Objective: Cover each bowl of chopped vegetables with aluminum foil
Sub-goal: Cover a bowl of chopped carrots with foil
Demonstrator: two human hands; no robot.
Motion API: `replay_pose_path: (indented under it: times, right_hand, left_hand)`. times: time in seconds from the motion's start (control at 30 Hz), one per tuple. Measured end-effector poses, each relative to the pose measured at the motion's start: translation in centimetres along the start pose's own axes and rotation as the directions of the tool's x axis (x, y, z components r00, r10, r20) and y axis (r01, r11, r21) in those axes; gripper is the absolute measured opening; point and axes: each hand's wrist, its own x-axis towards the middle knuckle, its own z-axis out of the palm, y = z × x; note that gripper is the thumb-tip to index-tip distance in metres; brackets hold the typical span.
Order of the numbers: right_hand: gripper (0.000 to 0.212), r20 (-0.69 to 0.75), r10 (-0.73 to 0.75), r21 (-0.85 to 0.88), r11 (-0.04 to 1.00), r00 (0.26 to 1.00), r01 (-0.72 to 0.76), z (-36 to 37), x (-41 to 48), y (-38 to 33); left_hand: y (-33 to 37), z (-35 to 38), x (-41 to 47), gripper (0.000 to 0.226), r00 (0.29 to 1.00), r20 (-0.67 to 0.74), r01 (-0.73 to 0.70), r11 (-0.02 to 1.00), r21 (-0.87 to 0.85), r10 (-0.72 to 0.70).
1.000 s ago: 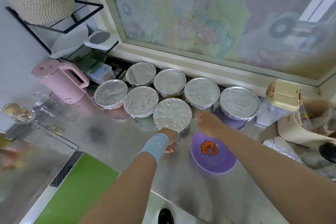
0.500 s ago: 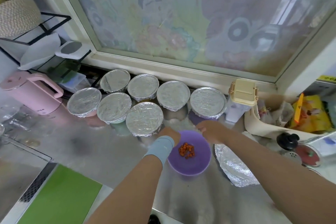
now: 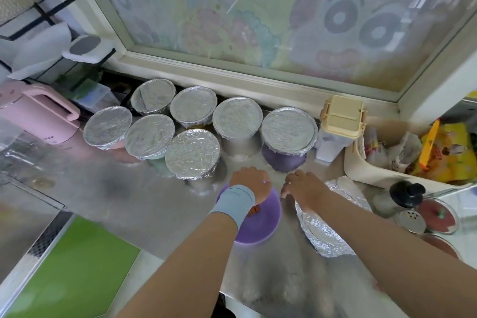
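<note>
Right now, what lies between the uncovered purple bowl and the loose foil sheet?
Head view: only bare steel counter between purple bowl and foil sheet; the right hand is at the far end.

Seven foil-covered bowls (image 3: 192,153), one uncovered purple bowl (image 3: 260,224), perhaps one foil sheet (image 3: 322,235).

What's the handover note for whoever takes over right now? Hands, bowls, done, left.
Left hand: fingers curled over the far rim of the purple bowl, seemingly gripping it.
Right hand: open, fingers straight, just right of that bowl, at the edge of the loose foil sheet lying on the counter.
Done: seven foil-covered bowls clustered by the window ledge.
Left: the purple bowl, with orange pieces inside, is uncovered. Lay the foil sheet over it and crimp it round the rim.
</note>
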Motion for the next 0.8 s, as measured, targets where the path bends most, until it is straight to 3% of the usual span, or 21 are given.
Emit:
replay_pose_path:
  times: [0.13,0.3,0.43,0.53,0.6,0.67,0.73,0.8]
  right_hand:
    - [0.028,0.003,-0.030,-0.174,0.984,1.000,0.030,0.4,1.2,-0.7]
    - [0.031,0.003,-0.053,-0.264,0.963,0.999,0.052,0.4,1.9,-0.6]
    - [0.030,0.061,-0.057,-0.033,0.998,0.997,0.059,-2.8,1.6,-0.1]
    - [0.034,0.124,-0.076,0.099,0.993,0.989,0.064,-7.1,0.6,0.7]
    - [0.032,0.146,-0.097,0.157,0.985,0.984,0.074,-9.7,0.0,1.1]
    - [0.024,0.122,-0.114,0.209,0.974,0.986,0.086,-11.7,-0.2,1.3]
    - [0.015,0.066,-0.109,0.258,0.962,0.992,0.089,-13.6,-0.4,1.4]
    - [0.011,-0.022,-0.081,0.344,0.935,0.996,0.084,-15.3,-0.7,1.2]
  left_hand:
    - [-1.1,-0.3,-0.2,0.033,1.000,-0.009,-0.003,0.995,-0.102,0.003]
    - [-1.1,-0.6,-0.4,0.016,0.999,-0.036,-0.025,0.970,-0.241,0.016]
    - [-1.3,-1.1,-0.7,0.021,0.995,-0.094,-0.073,0.931,-0.358,0.042]
    - [-0.7,-2.6,-1.8,0.026,0.998,-0.060,-0.056,0.818,-0.573,0.026]
    - [0.1,-3.8,-2.9,0.048,0.998,-0.023,-0.063,0.748,-0.661,0.064]
    - [0.6,-4.8,-3.8,0.068,0.989,0.061,-0.059,0.743,-0.667,0.133]
    - [0.4,-5.5,-4.4,0.060,0.970,0.188,0.025,0.710,-0.704,0.153]
    - [-0.5,-6.2,-5.0,0.042,0.972,0.206,0.057,0.732,-0.678,0.115]
